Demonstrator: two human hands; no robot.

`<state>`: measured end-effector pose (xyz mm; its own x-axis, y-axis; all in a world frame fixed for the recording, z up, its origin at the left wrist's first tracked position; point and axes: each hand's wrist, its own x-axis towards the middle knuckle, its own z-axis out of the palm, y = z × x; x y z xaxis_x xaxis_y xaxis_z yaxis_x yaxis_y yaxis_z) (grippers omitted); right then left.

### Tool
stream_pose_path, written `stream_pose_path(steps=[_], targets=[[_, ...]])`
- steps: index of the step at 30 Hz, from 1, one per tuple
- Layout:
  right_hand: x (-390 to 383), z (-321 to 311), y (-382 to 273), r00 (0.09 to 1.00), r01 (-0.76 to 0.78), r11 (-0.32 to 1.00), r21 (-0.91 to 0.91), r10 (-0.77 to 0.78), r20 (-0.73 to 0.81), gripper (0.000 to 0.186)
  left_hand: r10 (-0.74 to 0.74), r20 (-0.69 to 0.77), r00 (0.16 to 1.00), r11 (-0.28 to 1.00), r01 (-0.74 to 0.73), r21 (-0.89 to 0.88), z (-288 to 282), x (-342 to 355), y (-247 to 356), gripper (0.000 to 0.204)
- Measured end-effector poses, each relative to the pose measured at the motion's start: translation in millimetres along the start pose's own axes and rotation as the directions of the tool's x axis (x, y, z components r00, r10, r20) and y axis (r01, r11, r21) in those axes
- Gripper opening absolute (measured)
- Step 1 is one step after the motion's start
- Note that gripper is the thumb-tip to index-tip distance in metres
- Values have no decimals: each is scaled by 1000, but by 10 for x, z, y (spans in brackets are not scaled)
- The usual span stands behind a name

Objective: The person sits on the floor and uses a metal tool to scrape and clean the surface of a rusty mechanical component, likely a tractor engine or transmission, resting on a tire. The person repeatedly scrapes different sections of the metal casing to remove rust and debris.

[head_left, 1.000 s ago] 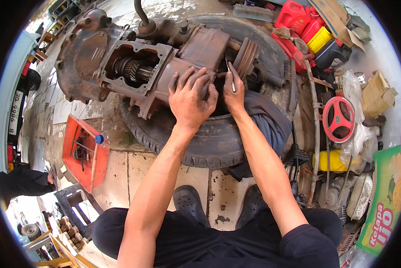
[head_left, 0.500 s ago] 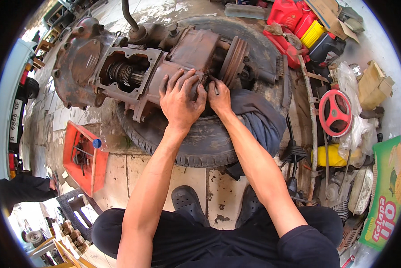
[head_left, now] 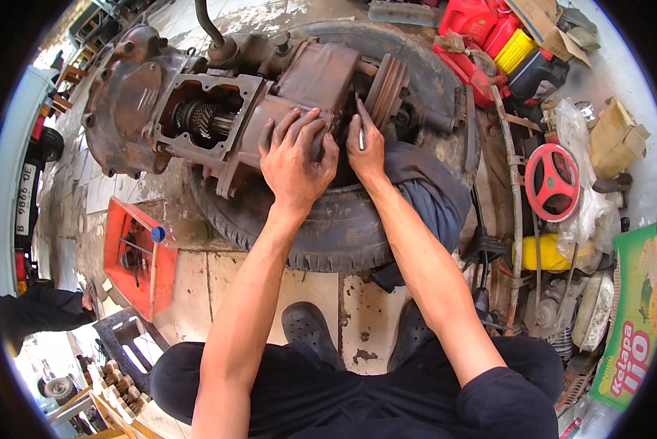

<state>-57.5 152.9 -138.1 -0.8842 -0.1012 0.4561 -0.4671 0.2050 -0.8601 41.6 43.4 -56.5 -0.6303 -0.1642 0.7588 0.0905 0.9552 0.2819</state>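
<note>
A rusty brown gearbox (head_left: 197, 110) lies on a large black tyre (head_left: 321, 227), its side cover off so the gears show. My left hand (head_left: 295, 157) lies flat on the casing, fingers spread, holding nothing. My right hand (head_left: 365, 146) is just to its right, gripping a thin metal tool (head_left: 360, 135) held upright against the casing beside a grooved pulley (head_left: 385, 84). A dark blue cloth (head_left: 423, 186) lies draped over the tyre under my right wrist.
An orange tool tray (head_left: 134, 263) sits on the tiled floor at left. Red and yellow canisters (head_left: 489, 29), a red handwheel (head_left: 552, 183), bags and boxes crowd the right side. Another person's dark sleeve (head_left: 39, 311) shows at far left. My dark shoes (head_left: 310, 333) stand below the tyre.
Both hands stay on the gearbox; the right hand has shifted slightly with the tool, now held upright near the pulley. The view has moved a little.
</note>
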Motion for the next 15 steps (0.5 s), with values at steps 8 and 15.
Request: stream_pose_path(steps=[8, 15], targets=[[-31, 22, -108, 995, 93, 996, -13, -92, 34, 47, 5, -10, 1000, 1000, -5, 3, 3, -13, -26, 23], [-109, 23, -70, 986, -1, 995, -99, 18, 168, 43, 1, -8, 1000, 1000, -1, 2, -10, -16, -42, 23]])
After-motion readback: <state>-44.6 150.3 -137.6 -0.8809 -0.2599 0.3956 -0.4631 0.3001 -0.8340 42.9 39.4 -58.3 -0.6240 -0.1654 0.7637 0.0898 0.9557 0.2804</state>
